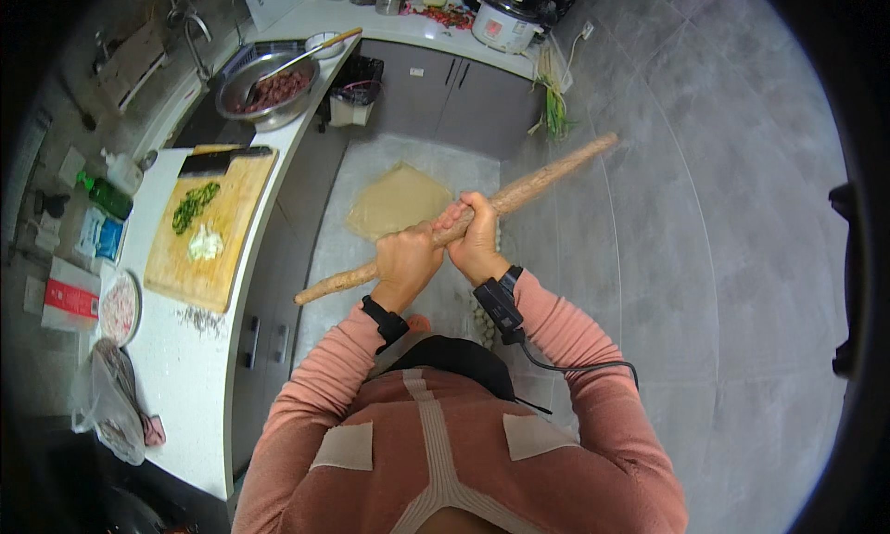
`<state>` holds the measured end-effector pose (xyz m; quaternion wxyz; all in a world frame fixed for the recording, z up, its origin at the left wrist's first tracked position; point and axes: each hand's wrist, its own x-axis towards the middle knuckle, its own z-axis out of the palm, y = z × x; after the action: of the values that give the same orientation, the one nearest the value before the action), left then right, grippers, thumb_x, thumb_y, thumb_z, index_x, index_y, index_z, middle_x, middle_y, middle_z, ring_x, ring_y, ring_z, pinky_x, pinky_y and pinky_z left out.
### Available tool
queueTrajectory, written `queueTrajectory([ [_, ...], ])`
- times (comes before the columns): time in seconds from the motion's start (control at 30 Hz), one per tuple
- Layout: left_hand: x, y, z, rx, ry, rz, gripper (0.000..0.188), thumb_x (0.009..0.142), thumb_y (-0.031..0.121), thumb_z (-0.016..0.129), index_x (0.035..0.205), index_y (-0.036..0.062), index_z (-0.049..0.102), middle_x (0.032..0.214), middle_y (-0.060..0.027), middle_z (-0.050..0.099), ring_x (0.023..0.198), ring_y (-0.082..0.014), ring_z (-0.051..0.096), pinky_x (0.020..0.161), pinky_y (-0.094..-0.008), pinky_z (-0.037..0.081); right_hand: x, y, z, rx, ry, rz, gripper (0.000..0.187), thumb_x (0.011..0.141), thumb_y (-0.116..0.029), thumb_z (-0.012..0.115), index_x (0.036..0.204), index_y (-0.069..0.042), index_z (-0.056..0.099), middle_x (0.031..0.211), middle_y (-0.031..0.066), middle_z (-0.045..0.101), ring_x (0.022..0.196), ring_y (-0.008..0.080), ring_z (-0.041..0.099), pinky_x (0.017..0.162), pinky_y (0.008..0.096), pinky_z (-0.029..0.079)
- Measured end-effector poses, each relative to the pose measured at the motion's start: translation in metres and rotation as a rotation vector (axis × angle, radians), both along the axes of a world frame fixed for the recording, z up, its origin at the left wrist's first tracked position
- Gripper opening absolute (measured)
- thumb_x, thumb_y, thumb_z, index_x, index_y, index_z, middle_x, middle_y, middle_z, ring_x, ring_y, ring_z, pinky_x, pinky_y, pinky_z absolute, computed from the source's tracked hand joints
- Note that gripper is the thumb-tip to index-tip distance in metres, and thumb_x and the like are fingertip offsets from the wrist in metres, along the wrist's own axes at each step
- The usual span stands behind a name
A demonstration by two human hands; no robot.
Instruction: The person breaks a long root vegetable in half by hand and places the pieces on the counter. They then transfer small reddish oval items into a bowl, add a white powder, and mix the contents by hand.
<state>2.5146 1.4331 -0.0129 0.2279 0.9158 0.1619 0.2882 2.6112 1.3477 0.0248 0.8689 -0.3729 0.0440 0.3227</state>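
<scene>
A long, thin, brown yam (556, 171) is held in the air in front of my body, slanting from lower left to upper right. My left hand (408, 260) is wrapped round it left of its middle. Right beside it, my right hand (475, 239) grips the same yam, the two hands touching. Both ends stick out well past my fists, the longer part on the right. Below the yam, a tan sheet (399, 198) lies on the floor.
On the left counter lies a cutting board (181, 265) with a cleaver (222, 160), chopped greens (196, 207) and chopped white pieces (205, 244). A metal basin (278, 121) of reddish meat stands farther back. A rice cooker (505, 24) and spring onions (554, 112) are near the grey wall.
</scene>
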Motion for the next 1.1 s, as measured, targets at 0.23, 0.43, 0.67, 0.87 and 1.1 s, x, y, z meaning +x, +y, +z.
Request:
queueTrajectory([
  [0.23,0.107,0.024,0.003,0.079,-0.111,0.028,0.021,0.077,0.027,0.079,0.076,0.0084,0.069,0.066,-0.014,0.069,0.058,-0.0329,0.069,0.055,-0.043,0.054,0.127,0.027,-0.01,0.122,0.014,0.16,0.021,0.089,-0.017,0.061,0.072,-0.011,0.049,0.065,0.0055,0.049,0.062,0.0235,0.051,0.069,0.041,0.05],
  [0.43,0.159,0.065,-0.005,0.107,0.04,0.13,0.025,0.077,0.028,0.078,0.089,0.0099,0.066,0.075,-0.0104,0.07,0.064,-0.0311,0.07,0.058,-0.0433,0.054,0.186,0.064,-0.01,0.037,0.033,0.249,0.021,0.095,-0.024,0.062,0.084,-0.007,0.054,0.077,0.0075,0.056,0.08,0.0259,0.059,0.09,0.0451,0.052],
  [0.67,0.203,0.145,-0.011,-0.176,0.243,0.022,0.036,0.08,0.036,0.077,0.103,0.0093,0.069,0.083,-0.0175,0.074,0.077,-0.0392,0.071,0.068,-0.0487,0.056,0.249,0.077,-0.001,-0.374,-0.179,0.685,0.036,0.099,-0.026,0.063,0.123,0.001,0.06,0.114,0.0114,0.067,0.116,0.0233,0.061,0.105,0.0439,0.048],
  [0.87,0.225,0.189,-0.002,-0.32,0.349,-0.009,0.034,0.079,0.032,0.074,0.103,0.0079,0.074,0.088,-0.0207,0.074,0.088,-0.0402,0.071,0.079,-0.0484,0.056,0.288,0.108,0.042,-0.726,-1.909,0.427,0.033,0.09,-0.017,0.074,0.121,-0.007,0.067,0.108,0.0123,0.07,0.104,0.0298,0.067,0.09,0.0436,0.054],
  [1.1,0.229,0.212,0.016,-0.493,0.43,-0.105,0.038,0.072,0.032,0.078,0.1,0.0072,0.075,0.089,-0.0184,0.074,0.084,-0.0391,0.07,0.079,-0.0468,0.055,0.337,0.16,0.036,-0.734,-2.071,1.065,0.04,0.089,-0.031,0.076,0.122,-0.009,0.068,0.096,0.0097,0.068,0.097,0.0345,0.068,0.09,0.0469,0.052],
])
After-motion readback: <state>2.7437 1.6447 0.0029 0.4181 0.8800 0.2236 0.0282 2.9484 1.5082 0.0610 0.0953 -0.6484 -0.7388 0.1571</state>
